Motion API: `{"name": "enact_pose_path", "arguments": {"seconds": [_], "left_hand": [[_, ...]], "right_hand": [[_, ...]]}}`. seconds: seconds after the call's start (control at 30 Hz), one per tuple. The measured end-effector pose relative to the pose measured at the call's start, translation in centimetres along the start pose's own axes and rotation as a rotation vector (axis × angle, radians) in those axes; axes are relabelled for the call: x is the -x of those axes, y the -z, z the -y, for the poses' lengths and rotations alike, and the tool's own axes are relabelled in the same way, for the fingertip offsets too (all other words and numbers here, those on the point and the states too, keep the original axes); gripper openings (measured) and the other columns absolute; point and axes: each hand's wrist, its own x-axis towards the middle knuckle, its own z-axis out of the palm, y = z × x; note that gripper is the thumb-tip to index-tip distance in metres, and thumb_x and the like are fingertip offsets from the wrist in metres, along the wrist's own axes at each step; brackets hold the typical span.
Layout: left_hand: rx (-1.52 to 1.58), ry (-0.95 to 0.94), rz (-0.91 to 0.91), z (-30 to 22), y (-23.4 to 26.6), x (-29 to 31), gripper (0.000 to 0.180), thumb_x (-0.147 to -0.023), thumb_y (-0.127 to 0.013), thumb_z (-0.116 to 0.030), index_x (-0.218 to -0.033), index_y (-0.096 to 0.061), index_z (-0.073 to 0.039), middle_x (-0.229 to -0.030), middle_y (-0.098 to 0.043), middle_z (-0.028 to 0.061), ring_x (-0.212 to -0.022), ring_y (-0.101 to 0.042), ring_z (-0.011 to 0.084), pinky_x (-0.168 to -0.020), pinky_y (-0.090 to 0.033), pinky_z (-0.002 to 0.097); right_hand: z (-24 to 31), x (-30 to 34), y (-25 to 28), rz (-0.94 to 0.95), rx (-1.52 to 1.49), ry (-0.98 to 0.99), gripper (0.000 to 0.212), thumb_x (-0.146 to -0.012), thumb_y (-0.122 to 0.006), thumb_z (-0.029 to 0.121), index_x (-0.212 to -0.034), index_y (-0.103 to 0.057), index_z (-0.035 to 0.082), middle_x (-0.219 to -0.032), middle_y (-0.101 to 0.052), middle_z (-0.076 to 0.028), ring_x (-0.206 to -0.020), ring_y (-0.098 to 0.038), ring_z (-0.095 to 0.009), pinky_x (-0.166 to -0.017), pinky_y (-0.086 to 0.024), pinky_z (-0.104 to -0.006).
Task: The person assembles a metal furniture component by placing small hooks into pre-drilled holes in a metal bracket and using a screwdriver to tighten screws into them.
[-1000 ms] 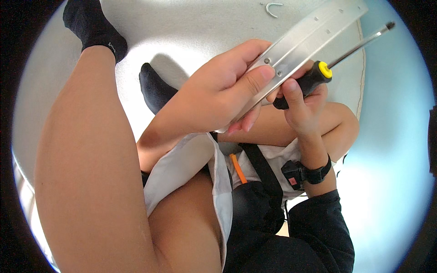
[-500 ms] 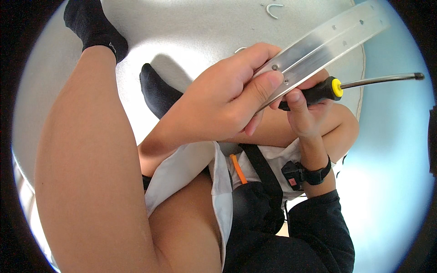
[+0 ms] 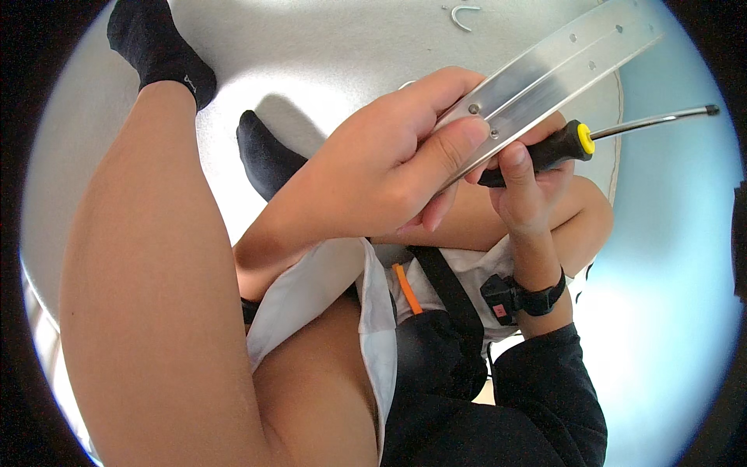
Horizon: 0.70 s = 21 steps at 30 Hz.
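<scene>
My left hand (image 3: 389, 167) grips the near end of a long silver metal rail (image 3: 560, 66) with small holes and screws, its thumb pressed on the rail's face. The rail runs up to the right. Just under it, my right hand (image 3: 525, 191) is closed around the black handle of a screwdriver (image 3: 545, 152) with a yellow collar. The screwdriver's steel shaft (image 3: 654, 119) points right, clear of the rail. A black band sits on my right wrist (image 3: 537, 296).
I sit on a pale grey mat (image 3: 311, 54) with bare legs and black socks (image 3: 159, 47). A small metal hook (image 3: 463, 15) lies on the mat at the top. Light blue floor (image 3: 669, 272) lies to the right.
The screwdriver has swung down from a steep up-right tilt to nearly level, its tip moving right. The rail and my left hand shifted slightly right.
</scene>
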Motion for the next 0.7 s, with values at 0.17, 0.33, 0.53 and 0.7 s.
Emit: {"name": "enact_pose_path", "arguments": {"seconds": [0.17, 0.33, 0.53, 0.7], "left_hand": [[0.031, 0.021, -0.036, 0.3, 0.1, 0.1, 0.037, -0.106, -0.045, -0.023, -0.134, -0.043, 0.001, -0.083, -0.056, 0.0034, -0.048, -0.054, 0.0075, -0.039, -0.039, 0.0187], [-0.033, 0.086, -0.033, 1.1, 0.7, -0.9, 0.039, -0.106, -0.046, -0.026, -0.135, -0.046, 0.000, -0.086, -0.060, 0.0050, -0.055, -0.059, 0.0095, -0.048, -0.047, 0.0213], [-0.706, -0.160, -0.281, 2.7, 5.7, -4.3, 0.034, -0.102, -0.056, -0.023, -0.127, -0.059, -0.001, -0.090, -0.068, 0.0072, -0.073, -0.065, 0.0124, -0.067, -0.053, 0.0246], [-1.185, -0.058, -0.493, 3.3, 8.3, -7.1, 0.026, -0.093, -0.059, -0.020, -0.108, -0.063, 0.001, -0.112, -0.064, 0.0256, -0.102, -0.062, 0.0394, -0.091, -0.048, 0.0457]], "right_hand": [[0.1, -0.1, -0.4, -0.009, -0.016, -0.040, 0.021, -0.087, -0.076, 0.011, -0.093, -0.058, 0.003, -0.082, -0.066, -0.005, -0.075, -0.065, -0.012, -0.067, -0.054, -0.0256], [-0.1, -0.6, 1.1, -0.068, 0.104, -0.209, 0.030, -0.084, -0.081, 0.022, -0.097, -0.061, 0.003, -0.080, -0.067, -0.004, -0.071, -0.064, -0.011, -0.064, -0.053, -0.0250], [0.6, -2.7, 1.9, -0.456, 0.071, -0.117, 0.015, -0.094, -0.069, 0.017, -0.097, -0.060, 0.005, -0.074, -0.062, -0.001, -0.060, -0.059, -0.013, -0.056, -0.048, -0.0236], [-1.2, -3.3, 4.4, -0.494, -0.090, -0.169, 0.018, -0.097, -0.065, 0.018, -0.095, -0.053, 0.004, -0.081, -0.053, -0.004, -0.072, -0.052, -0.014, -0.064, -0.046, -0.0305]]}}
